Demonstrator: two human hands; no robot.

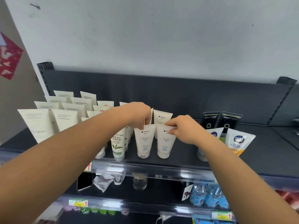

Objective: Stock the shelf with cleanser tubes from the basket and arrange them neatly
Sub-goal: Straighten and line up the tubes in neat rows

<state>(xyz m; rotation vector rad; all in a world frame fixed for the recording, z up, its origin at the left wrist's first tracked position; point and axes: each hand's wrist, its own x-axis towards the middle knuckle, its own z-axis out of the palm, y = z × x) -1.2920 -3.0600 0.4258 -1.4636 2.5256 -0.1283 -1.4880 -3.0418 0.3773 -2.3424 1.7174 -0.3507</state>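
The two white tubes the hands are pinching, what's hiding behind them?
Behind the two front tubes stands one more matching white tube, cap down. The left hand covers whatever is behind the left one, so any others there cannot be seen.

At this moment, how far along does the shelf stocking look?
Mostly done: rows of cream upright tubes fill the dark shelf's left side. In hand: left hand and right hand pinch two white front tubes, aligning them. Left: bare shelf behind; the basket is out of view.

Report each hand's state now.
Left hand: pinching the top of the left front white tube.
Right hand: pinching the top of the right front white tube.
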